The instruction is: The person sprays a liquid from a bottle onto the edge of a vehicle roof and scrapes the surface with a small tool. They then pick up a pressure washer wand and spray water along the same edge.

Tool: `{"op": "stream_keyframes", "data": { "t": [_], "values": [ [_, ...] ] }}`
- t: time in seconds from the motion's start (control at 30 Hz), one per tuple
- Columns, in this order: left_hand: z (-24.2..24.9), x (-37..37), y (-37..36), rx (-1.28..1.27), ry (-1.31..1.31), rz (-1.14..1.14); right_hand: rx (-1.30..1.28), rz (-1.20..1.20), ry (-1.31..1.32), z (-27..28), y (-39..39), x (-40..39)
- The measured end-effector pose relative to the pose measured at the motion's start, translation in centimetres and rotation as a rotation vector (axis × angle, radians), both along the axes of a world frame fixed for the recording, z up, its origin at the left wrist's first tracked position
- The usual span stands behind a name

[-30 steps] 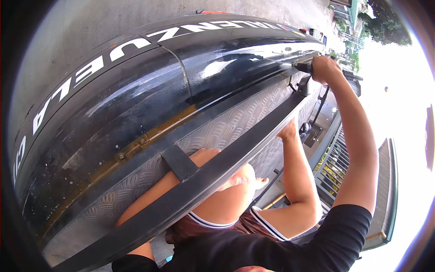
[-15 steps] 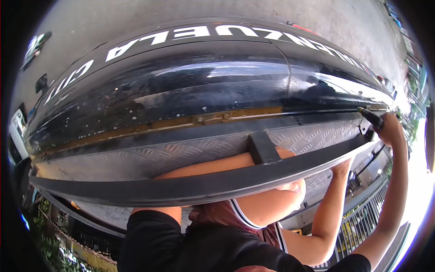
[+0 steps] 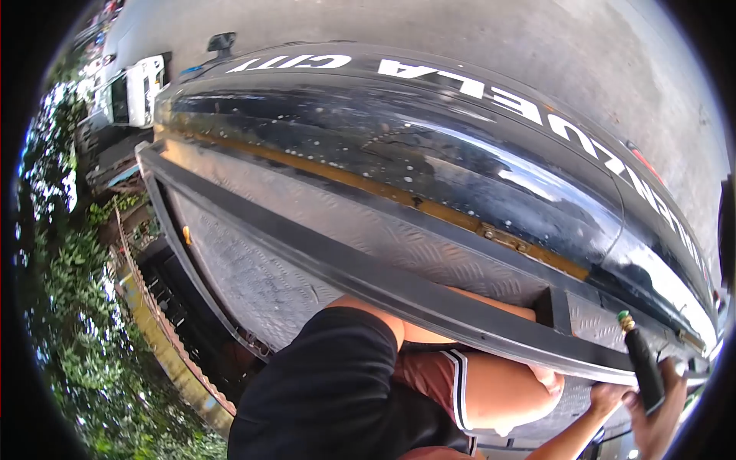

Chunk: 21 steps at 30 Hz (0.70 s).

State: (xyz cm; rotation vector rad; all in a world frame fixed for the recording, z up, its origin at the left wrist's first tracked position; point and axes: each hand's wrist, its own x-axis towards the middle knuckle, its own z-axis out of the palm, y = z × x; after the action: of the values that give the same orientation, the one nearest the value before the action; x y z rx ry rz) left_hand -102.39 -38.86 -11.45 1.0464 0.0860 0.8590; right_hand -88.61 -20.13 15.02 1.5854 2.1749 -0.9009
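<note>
My right hand (image 3: 661, 395) is closed around a black cylindrical tool (image 3: 646, 368) with a brass-coloured neck and a green tip. The tool stands tilted, its tip pointing up towards the bumper, in front of the dark rail's right end. My left arm (image 3: 376, 310) comes out of a black sleeve and passes behind the dark metal rail (image 3: 330, 264). Its hand is hidden or too hard to make out there. Just left of the tool, the end of another bare limb (image 3: 609, 395) lies close to the rail.
A glossy black vehicle panel (image 3: 368, 142) with white lettering curves across the view. Along its lower edge runs a brownish strip (image 3: 383, 182) with a small bracket. Patterned metal plate (image 3: 253, 261) lies under the rail. A white vehicle (image 3: 138, 92) and trees (image 3: 69, 330) are at left.
My view has swung to the right, so the vehicle appears tilted. My right hand has drawn the tool back from the panel's lower edge, and its tip now points upward.
</note>
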Motion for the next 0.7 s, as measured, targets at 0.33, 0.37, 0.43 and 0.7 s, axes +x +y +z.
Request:
{"op": "stream_keyframes", "data": {
  "t": [0.33, 0.37, 0.43, 0.7],
  "values": [
    [-0.7, -0.8, 0.6, 0.034, 0.038, 0.088, -0.338, 0.205, 0.278, 1.1, 1.2, -9.3],
    [-0.8, -1.0, 0.7, 0.037, 0.04, 0.091, -0.358, 0.231, 0.299, 0.8, 1.7, -10.2],
    [-1.0, -1.0, 0.7, 0.041, 0.052, 0.098, -0.374, 0.271, 0.385, 0.1, 2.4, -11.9],
    [-1.1, -1.4, 1.8, 0.07, 0.093, 0.11, -0.42, 0.453, 0.093, 0.0, 1.4, -15.0]
  ]
}}
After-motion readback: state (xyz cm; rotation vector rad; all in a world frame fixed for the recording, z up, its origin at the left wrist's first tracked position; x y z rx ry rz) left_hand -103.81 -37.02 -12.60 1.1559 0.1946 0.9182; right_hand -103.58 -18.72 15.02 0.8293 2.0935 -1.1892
